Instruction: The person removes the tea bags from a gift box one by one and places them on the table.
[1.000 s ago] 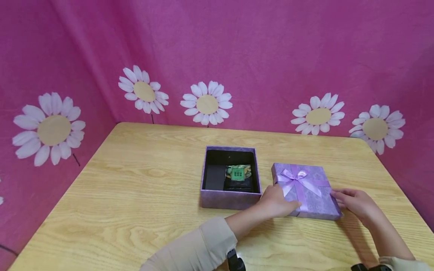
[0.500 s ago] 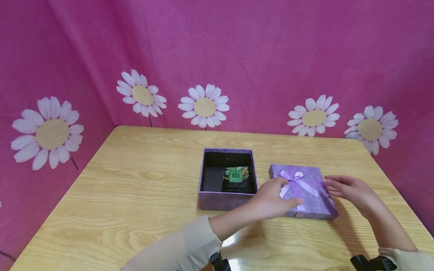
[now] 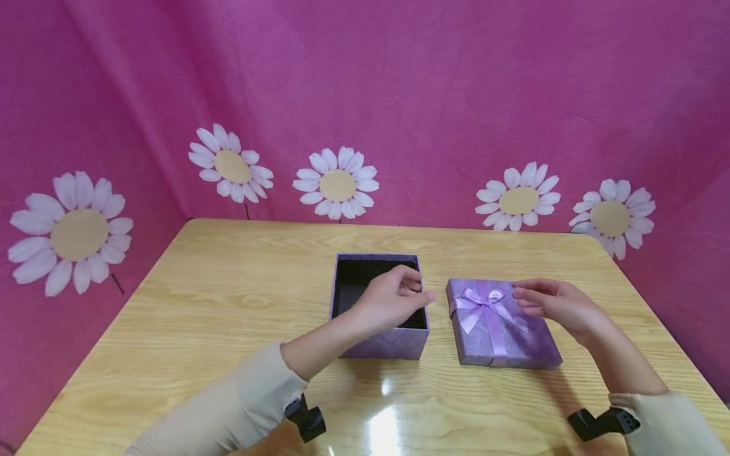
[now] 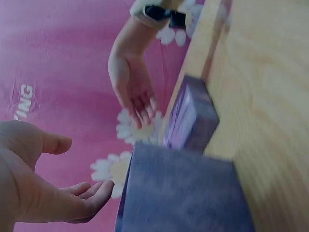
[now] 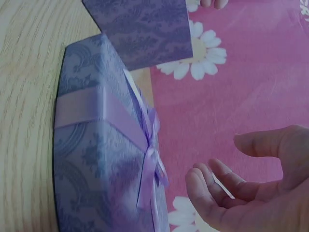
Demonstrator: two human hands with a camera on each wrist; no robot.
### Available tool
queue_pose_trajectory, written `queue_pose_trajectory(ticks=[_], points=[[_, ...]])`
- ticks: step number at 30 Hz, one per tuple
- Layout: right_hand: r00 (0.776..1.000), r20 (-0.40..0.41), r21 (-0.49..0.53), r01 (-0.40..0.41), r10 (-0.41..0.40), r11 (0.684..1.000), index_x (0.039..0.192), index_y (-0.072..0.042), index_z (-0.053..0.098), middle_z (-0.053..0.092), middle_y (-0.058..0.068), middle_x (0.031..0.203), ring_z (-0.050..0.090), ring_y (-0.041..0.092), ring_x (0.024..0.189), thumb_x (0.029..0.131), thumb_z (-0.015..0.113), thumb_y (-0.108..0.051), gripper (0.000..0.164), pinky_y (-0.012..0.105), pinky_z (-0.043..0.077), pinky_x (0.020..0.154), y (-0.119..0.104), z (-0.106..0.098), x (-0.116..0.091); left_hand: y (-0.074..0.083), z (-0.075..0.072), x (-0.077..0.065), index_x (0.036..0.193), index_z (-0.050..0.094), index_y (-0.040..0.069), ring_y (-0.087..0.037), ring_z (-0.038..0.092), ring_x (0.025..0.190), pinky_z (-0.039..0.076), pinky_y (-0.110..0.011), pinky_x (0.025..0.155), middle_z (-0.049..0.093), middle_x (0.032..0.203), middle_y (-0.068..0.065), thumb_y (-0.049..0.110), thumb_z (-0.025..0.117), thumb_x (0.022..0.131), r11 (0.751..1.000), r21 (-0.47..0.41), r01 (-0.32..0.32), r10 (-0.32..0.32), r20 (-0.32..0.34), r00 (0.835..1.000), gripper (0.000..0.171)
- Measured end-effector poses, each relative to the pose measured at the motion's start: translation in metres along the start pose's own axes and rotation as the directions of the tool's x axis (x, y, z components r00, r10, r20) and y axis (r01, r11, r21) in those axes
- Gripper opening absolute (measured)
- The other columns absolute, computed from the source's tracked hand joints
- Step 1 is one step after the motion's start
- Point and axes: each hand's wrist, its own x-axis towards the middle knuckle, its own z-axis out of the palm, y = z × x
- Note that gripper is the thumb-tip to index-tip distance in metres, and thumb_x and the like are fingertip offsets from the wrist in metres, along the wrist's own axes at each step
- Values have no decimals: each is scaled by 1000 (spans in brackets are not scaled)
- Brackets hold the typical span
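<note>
The left hand [image 3: 390, 299] is hovering over the open purple box [image 3: 393, 344], fingers loosely parted and gripping nothing. The right hand [image 3: 561, 310] is hanging above the lid [image 3: 510, 341], thumb and fingers apart (empty too). Box and lid, 2 pieces, are resting apart on the table [image 3: 228, 310]. Dipping too low, the left hand could be bumping the box; the right hand could be crushing the bow [image 3: 483, 303].

L wrist cam: white caps "ING" [image 4: 25, 100] on pink curtain [image 4: 63, 63], turned sideways; preceding char. unclear. R wrist cam: white marks [image 5: 305, 8], top R corner, illeg.
</note>
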Motion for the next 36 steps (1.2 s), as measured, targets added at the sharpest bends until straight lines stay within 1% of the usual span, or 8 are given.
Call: queue_pose_trajectory(ticks=[4,7,13,19,24,30,33,36], points=[[1000,28,4,3,-3,1000,137,15,38,62,15,119,62,-3,89,101,48,-25,54,21,56,82,-10,6,7,-5,-19,2,130,53,7,-22,59,112,52,-35,91,63,119,-7,33,63,92,998,34,53,-52,-37,998,47],[998,55,0,-1,1,1000,134,16,40,64,1,105,62,-1,86,101,48,-23,52,21,56,80,-18,9,12,-10,-31,4,130,53,5,-22,61,106,52,-34,89,64,117,-8,33,63,92,994,51,94,-92,-51,995,48],[996,94,-26,-3,5,1000,133,16,41,66,8,108,63,2,85,100,50,-21,50,21,57,78,-31,12,23,-16,-44,8,129,52,1,-25,62,103,49,-37,95,63,114,-11,32,63,92,982,95,165,-163,-28,986,50],[990,140,20,-9,6,1000,134,17,39,66,-1,99,62,1,85,100,50,-19,51,20,56,78,-38,16,31,-23,-45,13,127,51,0,-25,62,107,47,-42,101,61,116,-12,33,62,93,966,131,223,-229,29,973,49],[980,200,110,-11,-11,994,134,19,37,66,-7,95,63,0,84,100,49,-18,52,20,57,80,-42,21,35,-28,-43,21,121,54,-3,-31,61,113,51,-40,100,58,121,-18,28,59,95,964,52,262,-265,62,962,40],[941,335,299,-58,-48,952,137,22,27,70,-9,93,66,-1,86,101,42,-12,52,22,56,88,-50,30,43,-32,-43,30,131,47,-10,-32,56,121,51,-39,101,56,129,-23,22,54,98,943,-59,328,-319,116,941,46],[928,369,357,-84,-58,930,136,22,26,70,-10,90,66,-1,85,101,40,-10,49,23,56,88,-54,36,47,-35,-43,32,127,49,-10,-26,58,112,51,-38,101,58,112,-15,22,53,98,932,-76,355,-344,133,930,43],[921,386,385,-106,-55,917,134,19,31,70,-10,88,66,-1,84,101,41,-9,45,23,56,87,-58,42,51,-38,-41,33,122,52,-9,-20,55,99,52,-36,97,51,97,-7,23,55,97,930,-59,364,-355,127,926,40]])
